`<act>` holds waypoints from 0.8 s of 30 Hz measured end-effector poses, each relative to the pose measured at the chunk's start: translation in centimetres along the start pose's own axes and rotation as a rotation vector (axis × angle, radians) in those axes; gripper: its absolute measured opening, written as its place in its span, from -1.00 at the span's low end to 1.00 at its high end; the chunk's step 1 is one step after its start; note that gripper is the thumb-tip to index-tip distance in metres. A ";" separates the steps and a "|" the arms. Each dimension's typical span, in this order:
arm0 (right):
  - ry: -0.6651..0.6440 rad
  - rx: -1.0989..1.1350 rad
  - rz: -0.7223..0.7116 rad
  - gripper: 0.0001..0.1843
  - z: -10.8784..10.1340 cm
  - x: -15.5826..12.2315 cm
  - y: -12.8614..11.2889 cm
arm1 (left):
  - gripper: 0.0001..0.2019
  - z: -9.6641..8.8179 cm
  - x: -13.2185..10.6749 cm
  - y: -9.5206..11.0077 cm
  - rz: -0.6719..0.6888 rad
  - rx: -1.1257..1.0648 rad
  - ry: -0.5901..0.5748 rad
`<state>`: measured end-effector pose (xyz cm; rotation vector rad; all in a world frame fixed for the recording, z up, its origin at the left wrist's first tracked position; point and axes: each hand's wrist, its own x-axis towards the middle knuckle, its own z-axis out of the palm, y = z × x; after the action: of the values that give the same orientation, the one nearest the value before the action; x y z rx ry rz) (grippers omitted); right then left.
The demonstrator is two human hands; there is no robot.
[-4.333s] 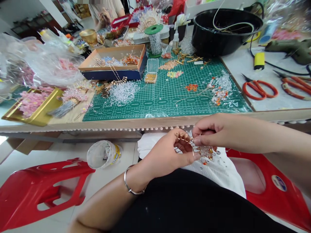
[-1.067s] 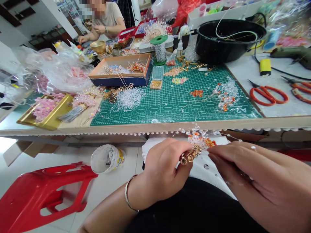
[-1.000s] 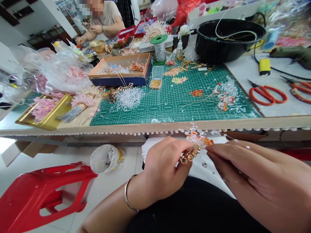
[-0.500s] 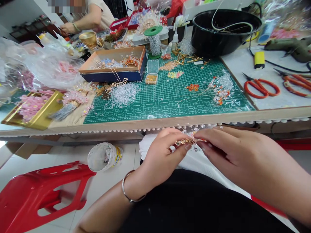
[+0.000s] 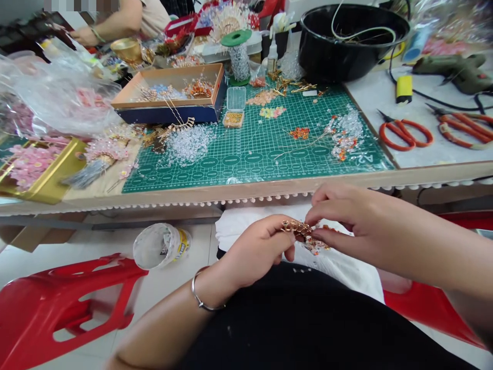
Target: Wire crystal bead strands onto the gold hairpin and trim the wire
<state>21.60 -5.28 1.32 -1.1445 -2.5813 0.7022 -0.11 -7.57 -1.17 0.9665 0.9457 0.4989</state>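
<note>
We're looking across a long desk [image 5: 246,191] trimmed with a row of white pom-poms [image 5: 215,199], and below it runs a pale tiled floor [image 5: 115,237] with a soft shine. On the left sits a red plastic stool [image 5: 65,303], with a scuffed white plastic tub [image 5: 159,246] just beside it, and there's a second red stool [image 5: 431,308] over on the right. A cardboard box [image 5: 26,237] is tucked under the desk, and dark shelving [image 5: 23,24] lines the far corner, all in even indoor light.
</note>
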 end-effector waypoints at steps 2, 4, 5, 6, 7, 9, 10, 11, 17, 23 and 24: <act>-0.044 0.059 0.008 -0.83 0.2 -0.1 0.4 | -0.90 -0.1 0.3 -0.6 -0.070 -0.132 -0.043; -0.092 0.115 0.021 -0.82 0.5 -0.2 0.6 | -0.90 -0.2 0.6 -1.2 -0.122 -0.240 -0.118; -0.118 0.138 0.031 -0.82 0.7 -0.3 0.6 | -0.86 -0.3 0.7 -1.4 -0.148 -0.277 -0.159; -0.145 0.159 0.043 -0.82 0.8 -0.4 0.7 | -0.82 -0.5 0.8 -1.6 -0.177 -0.302 -0.199; -0.172 0.176 0.054 -0.82 0.9 -0.4 0.7 | -0.80 -0.6 0.9 -1.8 -0.209 -0.316 -0.231; -0.212 0.207 0.070 -0.81 0.9 -0.6 0.7 | -0.80 -0.9 1.1 -2.0 -0.267 -0.302 -0.268; -0.219 0.223 0.076 -0.81 0.9 -0.7 0.7 | -0.81 -1.0 1.1 -2.1 -0.286 -0.283 -0.282; -0.227 0.241 0.080 -0.82 0.9 -0.8 0.7 | -0.82 -1.1 1.1 -2.2 -0.298 -0.263 -0.296; -0.313 0.344 0.166 -0.82 0.6 -1.0 0.6 | -0.86 -1.3 1.3 -2.7 -0.304 -0.244 -0.399; -0.388 0.426 0.255 -0.84 1.5 -1.1 0.8 | -0.87 -1.4 1.5 -2.8 -0.304 -0.150 -0.415; -0.392 0.444 0.257 -0.84 1.7 -1.1 0.9 | -0.89 -1.4 1.5 -2.7 -0.300 -0.103 -0.406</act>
<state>22.27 -6.19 -0.59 -1.2938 -2.3830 1.6056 -0.62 -7.18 -4.48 0.7760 0.6729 0.0889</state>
